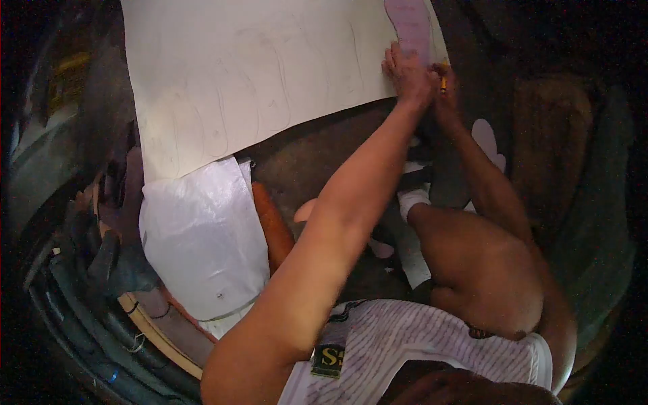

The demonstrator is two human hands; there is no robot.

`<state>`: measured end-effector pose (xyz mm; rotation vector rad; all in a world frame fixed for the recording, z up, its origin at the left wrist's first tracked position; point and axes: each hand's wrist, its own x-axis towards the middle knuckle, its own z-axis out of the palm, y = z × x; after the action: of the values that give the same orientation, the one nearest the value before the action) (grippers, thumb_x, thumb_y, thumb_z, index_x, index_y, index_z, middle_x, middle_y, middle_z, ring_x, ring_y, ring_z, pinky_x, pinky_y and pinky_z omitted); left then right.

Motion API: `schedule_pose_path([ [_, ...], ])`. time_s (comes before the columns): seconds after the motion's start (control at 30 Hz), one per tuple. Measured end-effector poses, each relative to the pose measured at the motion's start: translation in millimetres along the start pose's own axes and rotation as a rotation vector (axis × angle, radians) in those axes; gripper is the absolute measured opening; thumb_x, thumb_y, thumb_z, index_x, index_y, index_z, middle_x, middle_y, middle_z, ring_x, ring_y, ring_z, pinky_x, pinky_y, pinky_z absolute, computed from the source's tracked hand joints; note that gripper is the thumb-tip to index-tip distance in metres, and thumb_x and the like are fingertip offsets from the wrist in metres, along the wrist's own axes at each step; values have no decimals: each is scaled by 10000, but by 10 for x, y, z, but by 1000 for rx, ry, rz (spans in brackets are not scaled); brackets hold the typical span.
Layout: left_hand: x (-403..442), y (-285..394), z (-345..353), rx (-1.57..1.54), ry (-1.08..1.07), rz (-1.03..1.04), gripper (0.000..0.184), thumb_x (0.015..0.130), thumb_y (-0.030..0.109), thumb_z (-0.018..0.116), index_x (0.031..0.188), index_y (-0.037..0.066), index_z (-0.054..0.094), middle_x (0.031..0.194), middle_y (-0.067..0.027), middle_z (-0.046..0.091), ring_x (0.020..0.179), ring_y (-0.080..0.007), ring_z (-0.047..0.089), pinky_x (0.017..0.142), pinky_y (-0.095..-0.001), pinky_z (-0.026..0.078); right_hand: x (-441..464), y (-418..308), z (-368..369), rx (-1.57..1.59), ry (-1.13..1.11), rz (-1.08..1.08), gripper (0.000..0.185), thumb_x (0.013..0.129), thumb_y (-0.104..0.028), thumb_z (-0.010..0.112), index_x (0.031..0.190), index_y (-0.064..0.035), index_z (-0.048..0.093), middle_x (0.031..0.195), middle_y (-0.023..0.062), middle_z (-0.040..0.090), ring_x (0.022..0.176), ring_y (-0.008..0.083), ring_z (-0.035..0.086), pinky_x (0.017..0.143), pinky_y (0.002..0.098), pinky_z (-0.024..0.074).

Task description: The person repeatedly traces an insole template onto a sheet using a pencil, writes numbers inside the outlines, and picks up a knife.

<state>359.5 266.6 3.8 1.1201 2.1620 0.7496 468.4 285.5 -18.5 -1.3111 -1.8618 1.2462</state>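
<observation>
A large cream sheet (256, 67) with several faint curved lines drawn on it fills the upper middle. Near its right edge lies a pink sole-shaped template (409, 23). My left hand (410, 77) presses on the template's lower end with its fingers spread. Just right of it, at the sheet's edge, my right hand (445, 98) is closed around a small yellow tool (443, 82); the tool's tip cannot be made out.
A shiny white plastic-covered bundle (202, 236) lies left of my arms, beside an orange-brown roll (271, 226). Dark rolls (81, 324) are stacked at the lower left. A brown block (550, 142) stands at the right, and pale sole-shaped pieces (484, 138) lie nearby.
</observation>
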Motion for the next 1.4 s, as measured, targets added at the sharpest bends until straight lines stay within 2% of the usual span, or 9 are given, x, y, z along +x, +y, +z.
schedule_pose_path([
  [0.23,-186,-336,-250,140,41,97,799,659,304,687,1309,5,332,1401,-187,282,1319,-387,197,1057,-563,137,-100,-384,50,-392,-155,-142,316,934,-255,446,1154,-29,455,1115,144,538,1018,271,531,865,366,420],
  [0.3,-189,-280,-252,221,56,120,818,658,314,696,1319,16,317,1403,-168,286,1323,-378,197,1054,-566,140,-66,-202,163,83,119,63,336,940,-240,437,1193,-20,435,1150,147,524,1062,266,509,929,371,384],
  [0.4,-183,-212,-140,325,59,103,917,673,373,693,1376,11,230,1404,-222,272,1285,-411,266,1030,-600,161,-3,-24,118,206,353,11,379,943,-241,429,1250,-19,421,1184,151,508,1091,251,495,972,365,354],
  [0.73,150,-225,-479,207,-18,95,567,647,118,650,1167,-3,460,1085,-197,497,998,-374,494,824,-445,430,184,-177,-465,-61,162,174,382,939,-265,454,1232,-22,474,970,97,608,857,154,570,778,276,454],
  [0.8,109,-343,-633,149,-73,113,432,676,109,601,1085,-14,536,989,-201,566,948,-377,544,793,-431,449,177,-244,-358,421,134,237,321,931,-242,473,1156,-22,537,883,76,624,771,134,575,725,265,469],
  [1.0,-166,-1320,-1263,-192,466,-214,299,755,183,467,903,-48,586,760,-158,623,700,-262,577,670,-352,452,189,-481,39,239,-92,132,264,889,-217,539,1054,-20,599,816,63,641,688,128,594,653,273,498],
  [1.07,-366,-1352,-1483,-207,415,-364,278,770,175,414,835,-53,559,803,-249,600,797,-396,585,720,-441,439,228,-386,158,216,-159,74,242,887,-185,545,1050,-11,588,839,67,635,743,120,591,691,260,489],
  [1.27,-498,-1658,-1397,90,685,-465,294,827,158,376,960,-78,491,912,-305,563,840,-472,526,753,-484,407,581,-497,334,127,-57,-111,237,846,-199,596,979,-6,564,817,81,630,746,129,591,678,271,481],
  [1.4,-480,-1843,-1252,95,600,-466,290,846,151,364,1002,-74,458,931,-318,551,869,-468,538,743,-490,410,934,-656,438,24,13,-196,245,823,-255,614,880,-28,542,762,87,628,687,146,598,637,295,487],
])
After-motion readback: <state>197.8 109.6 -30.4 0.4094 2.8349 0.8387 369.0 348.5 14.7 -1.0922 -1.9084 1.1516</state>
